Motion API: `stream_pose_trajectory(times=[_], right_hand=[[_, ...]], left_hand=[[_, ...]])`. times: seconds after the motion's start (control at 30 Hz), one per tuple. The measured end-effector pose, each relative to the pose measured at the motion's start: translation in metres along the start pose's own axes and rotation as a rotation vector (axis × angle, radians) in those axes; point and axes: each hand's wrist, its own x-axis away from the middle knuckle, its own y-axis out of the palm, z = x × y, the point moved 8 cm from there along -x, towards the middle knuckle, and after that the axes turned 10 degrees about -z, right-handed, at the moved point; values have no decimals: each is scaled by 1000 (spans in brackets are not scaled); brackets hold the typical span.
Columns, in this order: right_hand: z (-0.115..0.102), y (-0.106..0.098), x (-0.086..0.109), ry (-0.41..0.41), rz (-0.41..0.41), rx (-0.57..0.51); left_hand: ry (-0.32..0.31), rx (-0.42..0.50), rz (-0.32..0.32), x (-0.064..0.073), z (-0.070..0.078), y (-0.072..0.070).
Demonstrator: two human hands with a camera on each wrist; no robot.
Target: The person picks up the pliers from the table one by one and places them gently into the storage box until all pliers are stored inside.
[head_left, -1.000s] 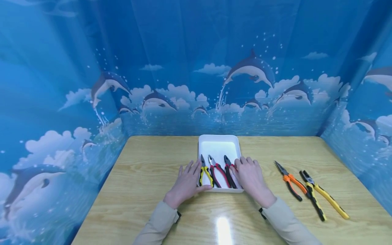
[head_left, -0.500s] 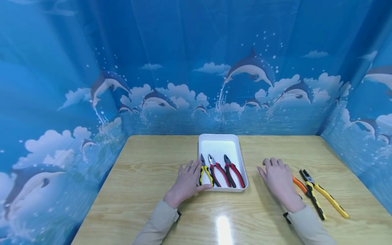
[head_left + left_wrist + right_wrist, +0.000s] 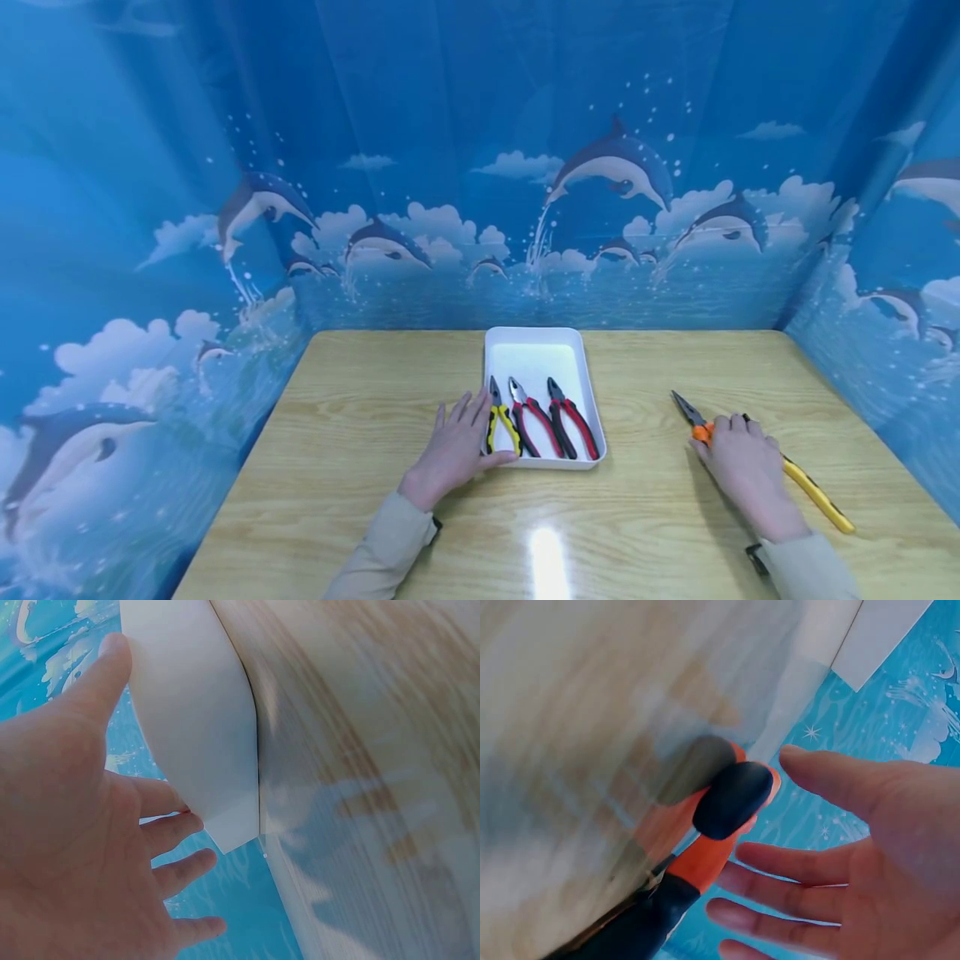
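My left hand [image 3: 450, 454] rests against the left side of a white tray [image 3: 534, 335], thumb at the front rim. In the left wrist view its fingers are spread, with thumb and fingertips at the edge of the tray [image 3: 191, 712]. My right hand [image 3: 742, 471] is over orange-and-black needle-nose pliers [image 3: 701, 432] on the table. The right wrist view shows thumb and fingers extended, apart, beside the handles of the needle-nose pliers [image 3: 701, 862]. The hand partly hides these and the large yellow-and-black pliers [image 3: 817, 496] behind.
In the tray lie small yellow-and-black needle-nose pliers [image 3: 513, 432] and two red-and-black pliers [image 3: 552, 430], [image 3: 582, 429] side by side, jaws pointing away. The wooden table [image 3: 375, 383] meets a dolphin-print curtain [image 3: 450, 275] at its back and sides.
My right hand has left the red-and-black pliers at the tray's right side and moved right, to the orange-and-black pliers. My left hand has stayed at the tray.
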Motion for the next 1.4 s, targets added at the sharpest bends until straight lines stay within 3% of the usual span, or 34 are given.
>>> stream_pose_trajectory(times=[0.2, 0.7, 0.93, 1.4], right_hand=[[11, 4, 0, 38, -135, 20], [1, 4, -4, 14, -157, 38], [-8, 5, -6, -9, -211, 41], [-23, 5, -9, -12, -211, 40]], left_hand=[[1, -7, 0, 1, 1, -1], [3, 13, -4, 1, 0, -2], [9, 18, -3, 1, 0, -2], [17, 36, 4, 4, 1, -3]])
